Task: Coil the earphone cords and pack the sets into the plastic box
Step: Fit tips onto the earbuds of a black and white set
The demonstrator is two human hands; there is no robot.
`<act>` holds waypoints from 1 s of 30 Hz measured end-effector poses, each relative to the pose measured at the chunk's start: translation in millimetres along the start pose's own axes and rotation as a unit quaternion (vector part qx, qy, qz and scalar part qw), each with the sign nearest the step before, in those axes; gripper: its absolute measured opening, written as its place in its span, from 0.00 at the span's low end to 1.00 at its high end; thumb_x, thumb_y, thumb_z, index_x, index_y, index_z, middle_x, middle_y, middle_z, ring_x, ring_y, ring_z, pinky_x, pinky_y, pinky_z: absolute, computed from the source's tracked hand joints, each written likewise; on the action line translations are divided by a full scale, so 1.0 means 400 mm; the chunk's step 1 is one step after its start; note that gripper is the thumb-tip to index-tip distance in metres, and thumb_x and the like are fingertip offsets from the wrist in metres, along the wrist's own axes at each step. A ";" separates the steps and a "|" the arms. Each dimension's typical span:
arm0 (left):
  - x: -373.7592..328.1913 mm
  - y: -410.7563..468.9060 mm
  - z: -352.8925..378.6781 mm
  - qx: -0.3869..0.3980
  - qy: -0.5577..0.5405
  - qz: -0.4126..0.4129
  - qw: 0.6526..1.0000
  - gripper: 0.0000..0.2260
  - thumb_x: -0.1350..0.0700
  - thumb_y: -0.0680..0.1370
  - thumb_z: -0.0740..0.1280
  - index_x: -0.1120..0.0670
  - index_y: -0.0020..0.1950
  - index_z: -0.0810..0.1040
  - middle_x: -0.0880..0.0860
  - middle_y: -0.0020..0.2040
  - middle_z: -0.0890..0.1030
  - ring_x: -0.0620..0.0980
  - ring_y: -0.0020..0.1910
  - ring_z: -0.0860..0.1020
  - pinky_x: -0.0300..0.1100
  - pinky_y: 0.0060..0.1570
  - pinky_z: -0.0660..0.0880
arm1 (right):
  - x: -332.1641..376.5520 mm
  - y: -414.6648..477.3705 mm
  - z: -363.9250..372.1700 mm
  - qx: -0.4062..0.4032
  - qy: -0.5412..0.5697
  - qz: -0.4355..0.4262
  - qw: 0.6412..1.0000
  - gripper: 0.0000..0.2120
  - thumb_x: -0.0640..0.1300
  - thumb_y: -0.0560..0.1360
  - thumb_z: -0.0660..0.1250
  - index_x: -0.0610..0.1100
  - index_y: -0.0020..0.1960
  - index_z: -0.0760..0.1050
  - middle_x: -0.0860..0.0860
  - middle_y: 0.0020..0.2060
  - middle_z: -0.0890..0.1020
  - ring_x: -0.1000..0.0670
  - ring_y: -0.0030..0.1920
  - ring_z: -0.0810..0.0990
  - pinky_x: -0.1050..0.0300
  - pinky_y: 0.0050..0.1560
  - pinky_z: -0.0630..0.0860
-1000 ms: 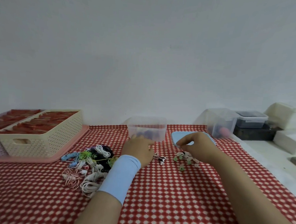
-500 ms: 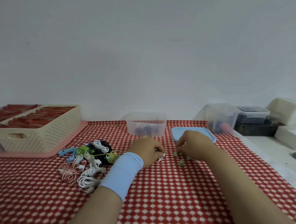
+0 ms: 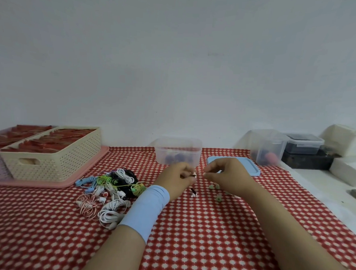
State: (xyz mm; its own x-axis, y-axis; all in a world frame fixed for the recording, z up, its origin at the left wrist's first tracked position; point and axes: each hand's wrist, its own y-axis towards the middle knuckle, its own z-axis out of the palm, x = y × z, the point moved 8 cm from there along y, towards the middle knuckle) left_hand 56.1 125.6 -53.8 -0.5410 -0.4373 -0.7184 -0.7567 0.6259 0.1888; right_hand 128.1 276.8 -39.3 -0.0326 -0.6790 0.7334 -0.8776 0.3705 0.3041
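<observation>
At far left, cream basket with red contents, standing on pink tray. Just right of it, on the table, heap of earphone cords in white, green, black, blue and pink; some looped, many tangled together.

Then left hand, with blue wristband on the forearm, raised a little above the cloth. Fingers curled and pinching one small earphone set, one end of it hanging down toward the table.

Behind both hands, clear plastic box, open, with a few dark bluish things on the bottom, too blurred to name.

Next, right hand, near the left one but apart. Thumb and forefinger drawn together; impossible to tell whether pinching anything. Below it, small green ear tips scattered on the cloth. Behind it, blue lid lying flat just beside the box.

Judged early in the task: perhaps a few sets already packed, one set in hand, the whole heap left to coil and pack, lid not yet on.
</observation>
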 end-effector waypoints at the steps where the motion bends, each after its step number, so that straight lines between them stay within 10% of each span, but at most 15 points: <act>1: 0.001 -0.003 -0.006 -0.011 -0.036 -0.007 0.999 0.10 0.52 0.77 0.70 0.49 0.58 0.78 0.45 0.50 0.80 0.44 0.52 0.78 0.37 0.53 0.71 | 0.004 -0.009 0.003 0.001 0.039 0.002 0.999 0.07 0.41 0.72 0.77 0.53 0.43 0.83 0.56 0.36 0.85 0.62 0.34 0.81 0.71 0.37 0.75; 7: -0.014 -0.019 -0.018 -0.034 -0.137 0.020 0.990 0.07 0.54 0.80 0.65 0.46 0.52 0.83 0.47 0.45 0.86 0.44 0.43 0.82 0.35 0.51 0.76 | 0.005 -0.031 0.026 0.022 0.196 0.044 0.979 0.04 0.40 0.77 0.72 0.44 0.50 0.85 0.54 0.24 0.79 0.56 0.23 0.71 0.63 0.25 0.69; 11: -0.007 -0.017 -0.020 -0.050 -0.192 0.008 0.980 0.10 0.54 0.82 0.62 0.45 0.54 0.83 0.46 0.47 0.85 0.42 0.45 0.82 0.29 0.46 0.73 | -0.006 -0.032 0.035 0.036 0.255 0.080 0.963 0.05 0.42 0.78 0.71 0.44 0.52 0.86 0.45 0.33 0.83 0.53 0.27 0.73 0.59 0.27 0.68; 15: 0.005 -0.010 -0.007 -0.041 -0.272 -0.010 0.961 0.10 0.56 0.83 0.62 0.46 0.54 0.82 0.53 0.48 0.85 0.45 0.42 0.81 0.41 0.51 0.79 | -0.007 -0.032 0.041 0.049 0.307 0.095 0.946 0.08 0.41 0.80 0.68 0.41 0.55 0.84 0.40 0.47 0.86 0.52 0.29 0.75 0.58 0.26 0.66; 30: 0.018 -0.009 0.012 -0.026 -0.293 0.001 0.956 0.07 0.53 0.80 0.67 0.48 0.53 0.84 0.50 0.45 0.86 0.48 0.46 0.82 0.52 0.60 0.77 | 0.018 -0.041 0.044 0.067 0.312 0.076 0.945 0.04 0.39 0.74 0.74 0.40 0.49 0.85 0.44 0.40 0.86 0.51 0.31 0.76 0.59 0.25 0.69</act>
State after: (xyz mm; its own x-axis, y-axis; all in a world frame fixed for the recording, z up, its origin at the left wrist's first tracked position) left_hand 56.7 123.4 -62.9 -0.2556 0.0093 -0.9667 -0.7818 0.5862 0.2124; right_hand 134.0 254.7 -49.7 0.0888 -0.1024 0.9908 -0.9396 0.3214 0.1174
